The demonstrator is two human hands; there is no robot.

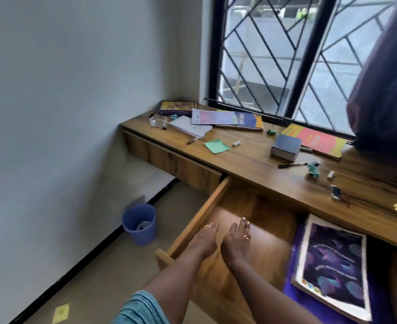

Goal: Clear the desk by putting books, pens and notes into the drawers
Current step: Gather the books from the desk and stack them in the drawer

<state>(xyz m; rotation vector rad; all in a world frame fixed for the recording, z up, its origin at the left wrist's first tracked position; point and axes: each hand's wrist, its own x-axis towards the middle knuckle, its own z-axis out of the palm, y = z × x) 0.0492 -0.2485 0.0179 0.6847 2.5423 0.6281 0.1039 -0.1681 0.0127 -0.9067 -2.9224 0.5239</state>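
A wooden drawer (200,216) under the desk (258,169) stands pulled out. My left hand (204,239) and my right hand (236,242) hover side by side over its bare left part, fingers straight and holding nothing. A dark purple book (333,265) lies in the drawer's right part on a purple folder. On the desk lie a thick grey book (286,147), a red and yellow book (319,141), a blue and pink book (228,119), a white notepad (189,127), a green note (217,146), a black pen (291,164) and crumpled paper bits.
A blue waste bin (140,224) stands on the floor left of the drawer. A closed drawer front (169,163) sits to the left. A barred window (286,54) and a dark curtain (384,90) lie behind the desk. A yellow note (61,313) lies on the floor.
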